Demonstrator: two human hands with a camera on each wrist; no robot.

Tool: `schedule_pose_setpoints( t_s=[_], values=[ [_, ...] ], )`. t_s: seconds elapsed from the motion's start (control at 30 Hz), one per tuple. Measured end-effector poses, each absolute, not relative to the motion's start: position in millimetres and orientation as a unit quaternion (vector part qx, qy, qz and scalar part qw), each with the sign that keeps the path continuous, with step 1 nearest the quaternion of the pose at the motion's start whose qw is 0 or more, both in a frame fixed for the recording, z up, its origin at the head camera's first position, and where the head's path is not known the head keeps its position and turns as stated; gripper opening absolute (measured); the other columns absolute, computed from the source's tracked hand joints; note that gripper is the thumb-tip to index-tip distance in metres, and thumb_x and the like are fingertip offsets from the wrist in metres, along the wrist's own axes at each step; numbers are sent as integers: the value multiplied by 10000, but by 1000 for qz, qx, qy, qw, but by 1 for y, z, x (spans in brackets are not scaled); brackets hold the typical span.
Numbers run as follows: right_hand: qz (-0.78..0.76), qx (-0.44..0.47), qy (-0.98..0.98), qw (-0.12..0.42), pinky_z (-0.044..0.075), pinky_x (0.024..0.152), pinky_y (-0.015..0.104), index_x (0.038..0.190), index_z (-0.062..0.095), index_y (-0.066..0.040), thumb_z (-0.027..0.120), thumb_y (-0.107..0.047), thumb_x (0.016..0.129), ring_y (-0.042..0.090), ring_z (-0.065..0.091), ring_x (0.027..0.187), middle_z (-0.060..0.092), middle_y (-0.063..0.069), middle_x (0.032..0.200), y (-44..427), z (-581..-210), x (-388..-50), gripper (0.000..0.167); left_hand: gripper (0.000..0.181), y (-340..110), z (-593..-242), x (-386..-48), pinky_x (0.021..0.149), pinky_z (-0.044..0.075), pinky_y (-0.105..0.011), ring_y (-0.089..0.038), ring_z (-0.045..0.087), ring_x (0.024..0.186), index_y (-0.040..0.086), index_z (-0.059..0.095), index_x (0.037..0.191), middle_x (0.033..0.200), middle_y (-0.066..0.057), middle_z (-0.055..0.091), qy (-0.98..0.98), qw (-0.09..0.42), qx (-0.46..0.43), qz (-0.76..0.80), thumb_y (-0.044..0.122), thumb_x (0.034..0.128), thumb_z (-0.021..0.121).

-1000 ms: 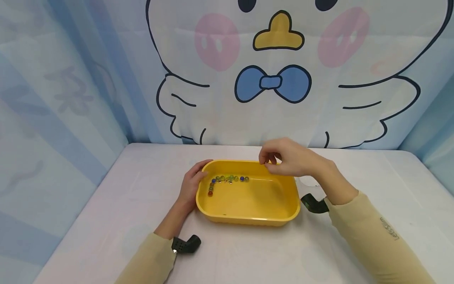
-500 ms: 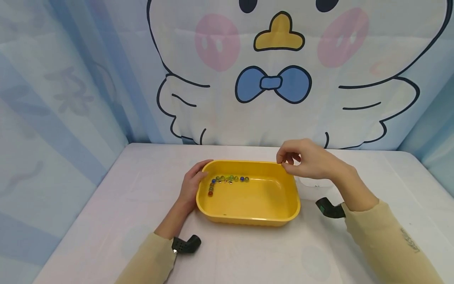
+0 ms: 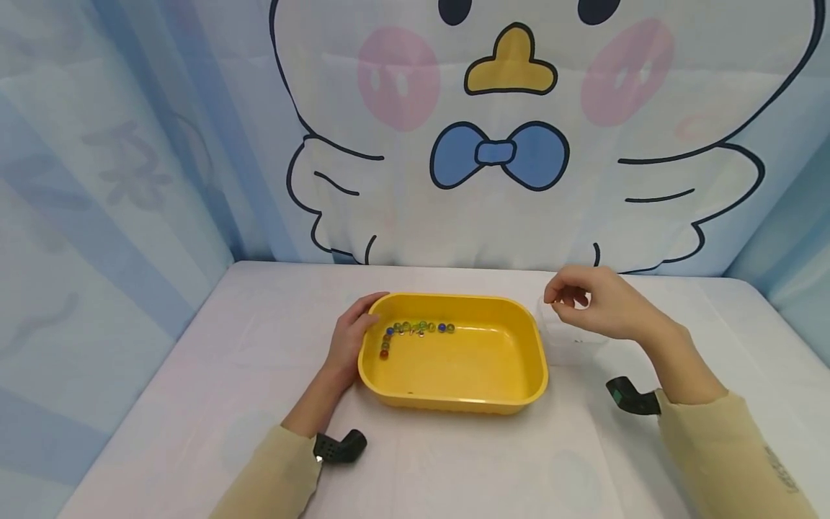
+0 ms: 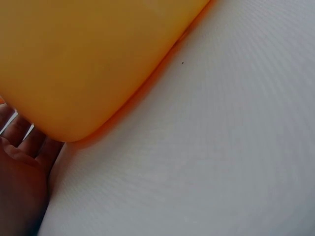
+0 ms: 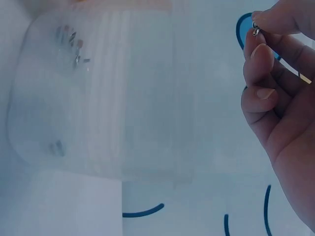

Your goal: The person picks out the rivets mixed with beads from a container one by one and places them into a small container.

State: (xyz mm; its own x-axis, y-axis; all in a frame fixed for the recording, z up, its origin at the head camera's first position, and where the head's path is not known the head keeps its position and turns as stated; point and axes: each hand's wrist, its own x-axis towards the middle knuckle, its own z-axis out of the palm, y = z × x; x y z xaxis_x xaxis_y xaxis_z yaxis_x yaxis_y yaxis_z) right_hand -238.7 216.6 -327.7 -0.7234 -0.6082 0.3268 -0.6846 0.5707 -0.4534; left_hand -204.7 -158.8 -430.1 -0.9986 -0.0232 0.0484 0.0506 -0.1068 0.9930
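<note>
Curtained booth — cartoon backdrop (image 3: pixel 499 223), white table (image 3: pixel 467 465).

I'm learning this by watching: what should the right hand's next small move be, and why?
Probably bring the right hand over the clear container and release the metal piece: it is pinched near that container, where small metal bits show through.

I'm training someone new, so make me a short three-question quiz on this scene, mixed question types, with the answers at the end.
1. Most of the marbles lie along which side of the yellow tray? (a) near (b) far (c) right
2. True or false: a translucent container is to the right of the yellow tray.
3. What is the right hand pinching?

Key:
1. b
2. True
3. A small silvery metallic piece, too small to identify exactly.
</note>
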Motion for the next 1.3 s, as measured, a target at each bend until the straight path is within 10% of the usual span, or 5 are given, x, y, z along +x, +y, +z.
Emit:
schedule_pose_setpoints(
  t_s=[1.3],
  values=[
    [256, 297, -915, 98, 448, 608, 216, 987, 697, -69, 730, -1, 857, 160, 504, 755, 629, -35, 886, 240, -347, -239, 150, 464, -157, -430, -205, 1142, 351, -404, -267, 491, 1287, 44, 540, 1414, 1449, -103, 524, -684, 29, -2, -729, 84, 969, 415]
  ],
)
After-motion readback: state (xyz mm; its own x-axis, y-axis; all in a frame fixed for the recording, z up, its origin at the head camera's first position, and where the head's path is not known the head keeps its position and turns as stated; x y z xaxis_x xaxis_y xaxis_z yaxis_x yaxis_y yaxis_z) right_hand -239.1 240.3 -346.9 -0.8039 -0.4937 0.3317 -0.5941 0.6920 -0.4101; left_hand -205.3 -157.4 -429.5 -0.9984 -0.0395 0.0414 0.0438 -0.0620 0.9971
